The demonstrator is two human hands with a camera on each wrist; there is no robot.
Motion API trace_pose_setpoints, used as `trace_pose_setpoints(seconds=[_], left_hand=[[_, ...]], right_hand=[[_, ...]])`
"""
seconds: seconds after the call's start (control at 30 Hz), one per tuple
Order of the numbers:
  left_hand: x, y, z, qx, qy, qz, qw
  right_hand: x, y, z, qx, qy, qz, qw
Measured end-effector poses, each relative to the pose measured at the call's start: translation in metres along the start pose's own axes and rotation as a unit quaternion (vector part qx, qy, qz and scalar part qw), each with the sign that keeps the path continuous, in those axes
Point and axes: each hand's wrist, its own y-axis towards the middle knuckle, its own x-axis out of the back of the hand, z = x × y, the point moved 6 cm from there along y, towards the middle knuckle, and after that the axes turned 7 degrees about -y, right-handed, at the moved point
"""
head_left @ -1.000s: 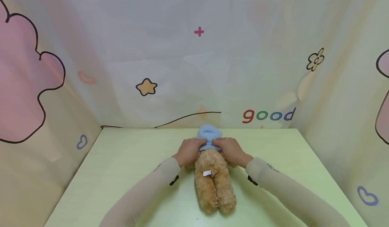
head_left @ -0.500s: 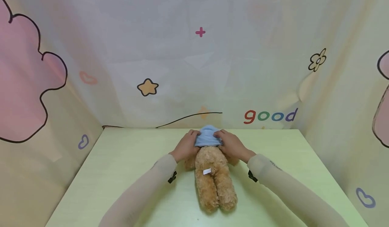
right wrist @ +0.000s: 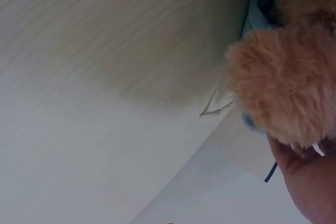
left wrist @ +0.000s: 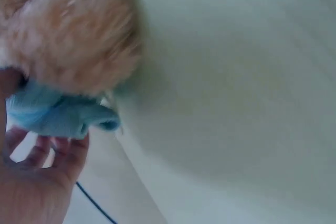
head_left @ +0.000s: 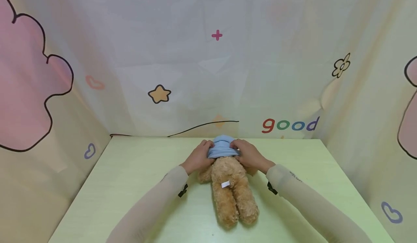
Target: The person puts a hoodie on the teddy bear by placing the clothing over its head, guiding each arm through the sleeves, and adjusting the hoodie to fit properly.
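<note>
A light-brown plush toy [head_left: 229, 170] lies on the table, its two legs toward me and a small white tag [head_left: 225, 184] at its rear. Light-blue cloth [head_left: 223, 152], apparently a small garment, is bunched over its upper end and hides the head. My left hand [head_left: 197, 158] grips the cloth at its left side; in the left wrist view, fingers curl beneath the blue cloth [left wrist: 58, 113], beside a furry arm [left wrist: 73, 38]. My right hand [head_left: 252, 157] holds the opposite side. In the right wrist view, another furry arm [right wrist: 289, 82] partly covers that hand [right wrist: 315, 184].
The pale green-yellow table [head_left: 137, 185] extends to both sides of the toy. A printed fabric backdrop [head_left: 182, 55] rises right behind its back edge and along the left and right. A dark cord [left wrist: 94, 203] shows beyond the table edge in the left wrist view.
Both thumbs have moved outward and away from me, from the cloth's near middle to its sides. The cloth's near edge now looks wider. The plush toy's legs have shifted slightly right.
</note>
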Motion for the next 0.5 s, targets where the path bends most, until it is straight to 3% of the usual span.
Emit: trace_pose_setpoints(seconds=[0.07,0.2,0.37,0.5], left_hand=[[-0.001,0.001,0.004,0.021,-0.017,0.012,0.9995],[-0.003,0.002,0.008,0.033,-0.032,0.014,0.9988],[-0.004,0.003,0.006,0.022,-0.020,-0.023,0.9993],[-0.005,0.002,-0.003,-0.007,0.004,-0.060,0.9982]], right_hand=[[-0.002,0.000,-0.003,-0.002,0.012,0.008,0.9999],[-0.004,0.000,-0.005,-0.009,0.035,0.017,0.9992],[-0.005,0.000,-0.002,-0.012,0.044,0.012,0.9989],[-0.004,0.000,-0.001,-0.022,0.047,-0.002,0.9986]])
